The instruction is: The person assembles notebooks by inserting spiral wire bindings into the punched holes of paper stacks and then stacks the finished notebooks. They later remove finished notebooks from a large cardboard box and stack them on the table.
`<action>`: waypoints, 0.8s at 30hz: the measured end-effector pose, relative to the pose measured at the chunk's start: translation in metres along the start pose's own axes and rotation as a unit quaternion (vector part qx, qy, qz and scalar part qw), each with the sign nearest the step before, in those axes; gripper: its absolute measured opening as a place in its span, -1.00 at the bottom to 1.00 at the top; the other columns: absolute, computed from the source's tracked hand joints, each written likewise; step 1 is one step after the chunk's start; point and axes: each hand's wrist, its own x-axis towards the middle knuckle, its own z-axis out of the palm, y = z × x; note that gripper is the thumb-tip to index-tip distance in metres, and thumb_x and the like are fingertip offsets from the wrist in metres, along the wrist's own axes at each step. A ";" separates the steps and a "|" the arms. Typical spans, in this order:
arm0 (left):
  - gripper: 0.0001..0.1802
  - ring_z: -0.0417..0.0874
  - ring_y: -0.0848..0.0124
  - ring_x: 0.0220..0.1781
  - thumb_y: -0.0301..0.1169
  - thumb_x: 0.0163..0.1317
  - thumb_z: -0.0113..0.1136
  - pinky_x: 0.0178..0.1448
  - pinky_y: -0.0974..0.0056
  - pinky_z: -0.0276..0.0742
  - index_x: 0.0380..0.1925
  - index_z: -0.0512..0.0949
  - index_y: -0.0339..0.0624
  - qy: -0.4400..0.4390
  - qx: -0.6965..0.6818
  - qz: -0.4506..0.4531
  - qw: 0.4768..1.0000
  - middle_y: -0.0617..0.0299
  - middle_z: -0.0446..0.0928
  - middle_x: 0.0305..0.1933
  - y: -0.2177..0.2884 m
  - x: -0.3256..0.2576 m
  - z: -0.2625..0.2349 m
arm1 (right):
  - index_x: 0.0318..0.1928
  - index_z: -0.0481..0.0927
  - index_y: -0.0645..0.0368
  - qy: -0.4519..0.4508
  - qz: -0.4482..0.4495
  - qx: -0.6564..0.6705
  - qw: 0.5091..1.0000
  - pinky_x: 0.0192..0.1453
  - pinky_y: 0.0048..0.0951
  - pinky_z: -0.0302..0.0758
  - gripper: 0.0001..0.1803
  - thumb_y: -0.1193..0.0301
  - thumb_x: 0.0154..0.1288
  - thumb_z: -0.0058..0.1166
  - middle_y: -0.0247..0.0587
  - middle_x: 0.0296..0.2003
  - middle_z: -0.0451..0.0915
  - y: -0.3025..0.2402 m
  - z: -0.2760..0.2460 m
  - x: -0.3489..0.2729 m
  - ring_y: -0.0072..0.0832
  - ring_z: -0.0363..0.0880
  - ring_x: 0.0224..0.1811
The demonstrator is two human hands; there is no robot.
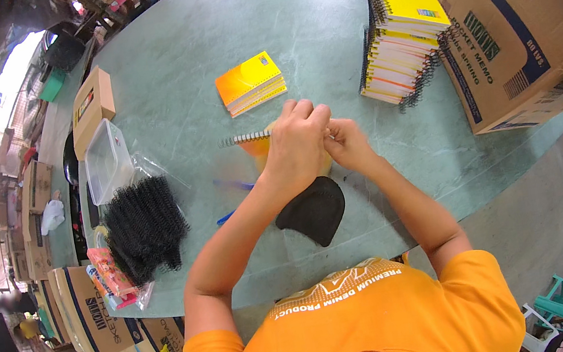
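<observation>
Near the middle of the table, my left hand [297,141] is closed on a small orange-yellow memo pad [255,148], mostly hidden under it. A dark spiral wire [232,140] runs along the pad's edge and sticks out to the left. My right hand [350,145] is closed at the other end, its fingertips pinched together beside the left fingers; what they grip is too small to name. Just below lies a black curved pad [314,209], with a blurred blue tool [233,184] to its left. Beyond my hands sits a short stack of memo pads [250,84] without wires.
Wire-bound memo pads [399,31] are stacked at far right beside a large cardboard box [508,33]. Left on the table are a pile of black spiral wires [145,229], a clear plastic container [108,162], a brown box [93,111] and colourful packets [111,273]. Cartons [94,313] stand lower left.
</observation>
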 end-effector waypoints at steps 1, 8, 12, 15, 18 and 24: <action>-0.79 0.50 0.06 -0.16 -0.54 -0.05 0.17 -0.11 0.16 0.43 -0.33 0.53 -0.27 0.004 0.017 -0.017 1.000 0.04 0.49 -0.34 0.001 0.000 0.000 | -0.27 0.53 0.26 -0.012 0.002 -0.008 1.000 -0.39 -0.58 0.37 -0.87 0.44 0.27 0.02 -0.39 -0.53 0.50 0.005 0.001 0.001 -0.76 0.33 -0.45; -0.71 0.55 0.12 -0.20 -0.34 -0.10 0.31 -0.15 0.14 0.45 -0.35 0.55 -0.20 -0.078 0.070 -0.184 0.977 0.04 0.54 -0.30 -0.027 -0.027 -0.051 | -0.03 0.50 0.16 0.112 -0.093 -0.200 0.969 -0.06 -0.47 0.44 -0.66 0.49 0.14 0.13 -0.28 -0.24 0.61 -0.012 -0.004 -0.001 -0.49 0.54 -0.21; -0.67 0.55 0.11 -0.19 -0.35 -0.09 0.34 -0.15 0.17 0.47 -0.29 0.56 -0.22 0.007 0.043 -0.134 0.990 0.02 0.56 -0.30 -0.001 -0.052 -0.056 | 0.06 0.46 0.05 0.082 -0.265 -0.361 0.890 0.02 -0.24 0.41 -0.50 0.45 0.01 0.15 -0.17 -0.28 0.62 -0.076 0.009 0.006 -0.24 0.56 -0.10; -0.69 0.56 0.16 -0.17 -0.39 -0.06 0.33 -0.14 0.20 0.46 -0.26 0.57 -0.23 0.122 -0.031 -0.034 0.992 0.04 0.56 -0.25 0.034 -0.042 -0.067 | -0.04 0.52 0.06 -0.124 -0.174 -0.303 0.929 0.02 -0.21 0.40 -0.59 0.47 0.01 0.10 -0.17 -0.28 0.62 -0.104 -0.010 0.017 -0.24 0.55 -0.10; -0.72 0.56 0.23 -0.13 -0.43 -0.01 0.31 -0.12 0.22 0.45 -0.25 0.57 -0.21 0.277 -0.026 0.011 0.961 0.07 0.56 -0.20 0.032 -0.039 -0.084 | -0.28 0.62 0.11 0.076 -0.406 -0.287 0.865 0.03 -0.31 0.41 -0.72 0.67 -0.04 0.05 -0.21 -0.33 0.61 -0.166 -0.056 0.059 -0.26 0.56 -0.19; -0.79 0.56 0.26 -0.12 -0.47 0.04 0.27 -0.09 0.26 0.45 -0.27 0.59 -0.19 0.194 -0.059 -0.069 0.977 0.08 0.55 -0.19 0.006 -0.066 -0.069 | -0.25 0.65 0.17 0.118 -0.261 -0.220 0.932 0.31 -0.42 0.20 -0.64 0.70 0.08 -0.21 -0.25 0.05 0.52 -0.194 -0.181 0.093 -0.38 0.31 0.23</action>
